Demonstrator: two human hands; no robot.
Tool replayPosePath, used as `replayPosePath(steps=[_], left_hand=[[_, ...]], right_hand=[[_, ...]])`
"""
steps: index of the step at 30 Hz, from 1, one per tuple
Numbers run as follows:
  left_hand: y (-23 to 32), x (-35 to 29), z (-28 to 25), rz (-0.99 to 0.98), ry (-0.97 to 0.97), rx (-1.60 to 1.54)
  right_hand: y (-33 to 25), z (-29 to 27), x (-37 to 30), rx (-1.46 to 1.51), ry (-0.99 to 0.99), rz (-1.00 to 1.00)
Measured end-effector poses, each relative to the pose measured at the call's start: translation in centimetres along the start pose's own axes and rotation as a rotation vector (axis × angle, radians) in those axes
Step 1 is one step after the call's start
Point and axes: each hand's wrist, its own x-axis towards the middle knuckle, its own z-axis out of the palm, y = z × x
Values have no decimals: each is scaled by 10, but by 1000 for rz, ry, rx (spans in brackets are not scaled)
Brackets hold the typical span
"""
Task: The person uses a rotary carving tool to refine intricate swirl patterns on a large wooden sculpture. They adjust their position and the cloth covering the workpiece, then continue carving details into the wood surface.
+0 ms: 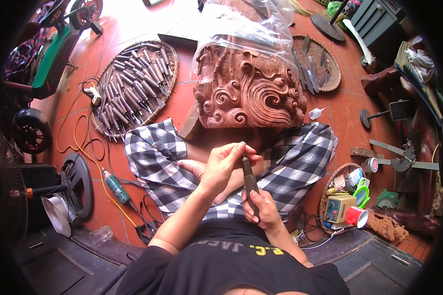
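Observation:
Upright over my lap, a slim dark olive rotary handpiece point(249, 178) with a ribbed upper end is gripped around its lower body by my right hand point(265, 209). At its top end, my left hand point(226, 160) has thumb and forefinger pinched together; what lies between those fingertips is too small to make out. Just beyond my crossed legs stands a reddish-brown wood carving point(251, 93) with swirling wave and cloud shapes. Clear plastic sheeting point(246, 27) drapes over its upper part.
A round woven tray point(171, 93) of wooden-handled carving chisels point(133, 88) lies left; another tray point(333, 61) with blades lies far right. Beside me are a green power tool point(115, 189) with cords, a control box point(339, 208), a red mug point(355, 216) and a small bottle point(316, 113).

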Motion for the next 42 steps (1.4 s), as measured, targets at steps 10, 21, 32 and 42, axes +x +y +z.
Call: replayPosePath(steps=[10,21,32,42], left_hand=[[6,-15,0,-324,-575,-280],[-16,-29,9,-264,-229,-81],[-5,-29,-22,-22,-319,25],[-26,-14,-27,-190,-213,-219]], right_hand=[[-3,-10,3,631,-469,154],[7,-4,10,-242,93,-206],[6,-13,-5,212,-369,82],[-28,-199,-137,-1198,1661,-281]])
